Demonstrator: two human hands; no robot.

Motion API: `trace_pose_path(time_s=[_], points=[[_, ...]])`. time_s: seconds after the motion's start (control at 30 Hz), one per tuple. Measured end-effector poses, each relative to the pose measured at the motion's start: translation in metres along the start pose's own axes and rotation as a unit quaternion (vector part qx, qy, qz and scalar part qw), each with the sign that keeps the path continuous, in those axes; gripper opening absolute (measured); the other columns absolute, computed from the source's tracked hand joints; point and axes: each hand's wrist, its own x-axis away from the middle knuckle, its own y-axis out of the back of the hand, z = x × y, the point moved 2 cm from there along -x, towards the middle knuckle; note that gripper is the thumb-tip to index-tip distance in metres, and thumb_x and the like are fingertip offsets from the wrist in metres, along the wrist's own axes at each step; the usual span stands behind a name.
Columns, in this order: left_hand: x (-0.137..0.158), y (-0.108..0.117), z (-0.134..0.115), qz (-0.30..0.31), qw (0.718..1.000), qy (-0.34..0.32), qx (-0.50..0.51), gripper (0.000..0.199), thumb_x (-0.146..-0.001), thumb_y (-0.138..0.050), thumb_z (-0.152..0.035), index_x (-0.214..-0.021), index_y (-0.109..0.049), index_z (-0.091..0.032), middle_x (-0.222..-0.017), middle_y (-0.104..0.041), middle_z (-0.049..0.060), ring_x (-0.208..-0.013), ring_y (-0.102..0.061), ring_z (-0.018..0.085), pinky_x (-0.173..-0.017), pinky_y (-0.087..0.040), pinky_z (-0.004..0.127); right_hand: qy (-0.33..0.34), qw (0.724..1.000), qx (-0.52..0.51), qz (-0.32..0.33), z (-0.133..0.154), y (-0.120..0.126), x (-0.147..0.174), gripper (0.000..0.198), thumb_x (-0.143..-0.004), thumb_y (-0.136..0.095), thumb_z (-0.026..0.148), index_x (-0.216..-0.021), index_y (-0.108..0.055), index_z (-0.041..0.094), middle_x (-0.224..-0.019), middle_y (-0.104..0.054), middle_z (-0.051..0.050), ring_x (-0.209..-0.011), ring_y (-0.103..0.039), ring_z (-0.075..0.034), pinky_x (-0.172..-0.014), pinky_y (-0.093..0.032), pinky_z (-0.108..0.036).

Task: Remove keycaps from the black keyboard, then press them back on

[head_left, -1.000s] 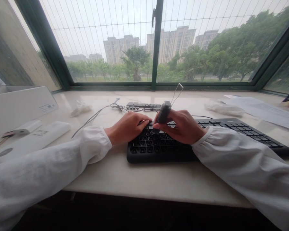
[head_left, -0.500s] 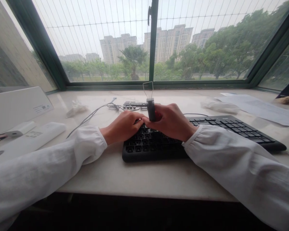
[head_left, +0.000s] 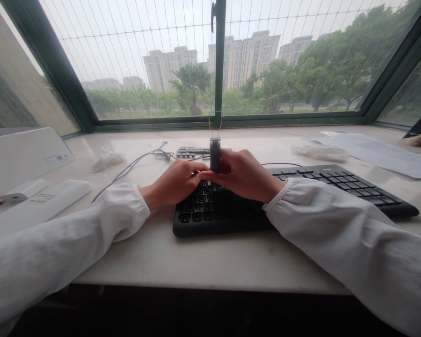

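Observation:
My right hand [head_left: 247,174] is closed around a keycap puller [head_left: 215,153], a dark handle with a thin wire loop pointing up. The puller stands nearly upright over the left half of a black keyboard [head_left: 228,220], and my hand hides its lower end. My left hand [head_left: 175,183] rests at the keyboard's left side, fingers bent together and their tips meeting my right thumb. What lies between those fingertips is hidden. Many key positions on the left part of the keyboard have no caps, while caps sit on the right part [head_left: 351,182].
Loose keycaps [head_left: 192,152] lie behind my hands, beside a coiled cable [head_left: 157,153]. White boxes [head_left: 28,159] and a white device [head_left: 52,199] stand at the left. A plastic bag [head_left: 321,152] and papers [head_left: 379,154] lie at the right, with the window behind.
The view has shifted slightly. The keycap puller has turned a little more upright in my right hand, and both hands stay together over the keyboard.

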Motion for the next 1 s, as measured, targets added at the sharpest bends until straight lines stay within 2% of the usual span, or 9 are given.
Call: trace_pose_path(time_s=[0.13,0.6,0.87,1.0], points=[[0.0,0.0,0.0,0.0,1.0,-0.004,-0.002,0.034,-0.087,-0.046,-0.017,-0.105,-0.074,-0.023,-0.096,-0.075,0.0,-0.086,-0.067,0.016,-0.079,-0.047,0.025,0.007,1.0,0.0,0.014,-0.002,0.002,0.0,0.039,-0.084,-0.063,0.054,-0.078,-0.054,0.016,-0.062,-0.052,0.004,-0.052,-0.039,-0.007,-0.053,-0.028,-0.022],[0.001,0.0,0.0,0.005,1.0,-0.018,-0.007,0.03,-0.09,-0.047,-0.019,-0.103,-0.074,-0.023,-0.097,-0.075,0.001,-0.087,-0.067,0.015,-0.08,-0.048,0.026,-0.051,0.998,-0.034,0.0,0.001,0.003,0.004,0.04,-0.078,-0.07,0.052,-0.074,-0.055,0.015,-0.057,-0.051,0.005,-0.051,-0.04,-0.007,-0.051,-0.031,-0.021],[0.0,0.001,-0.001,0.006,1.0,-0.013,-0.02,0.03,-0.089,-0.049,-0.018,-0.104,-0.074,-0.022,-0.096,-0.075,0.001,-0.081,-0.067,0.015,-0.075,-0.047,0.025,0.012,0.999,0.031,-0.011,0.005,0.002,0.01,0.03,-0.087,-0.063,0.043,-0.078,-0.052,0.017,-0.062,-0.054,0.003,-0.053,-0.045,-0.009,-0.052,-0.031,-0.021],[0.0,0.001,-0.002,0.005,1.0,-0.014,-0.014,0.03,-0.09,-0.047,-0.019,-0.103,-0.074,-0.021,-0.095,-0.075,0.001,-0.084,-0.067,0.015,-0.076,-0.047,0.025,0.004,0.999,0.044,-0.022,0.005,0.003,0.01,0.031,-0.087,-0.062,0.044,-0.078,-0.05,0.018,-0.061,-0.052,0.003,-0.051,-0.043,-0.008,-0.051,-0.029,-0.022]])
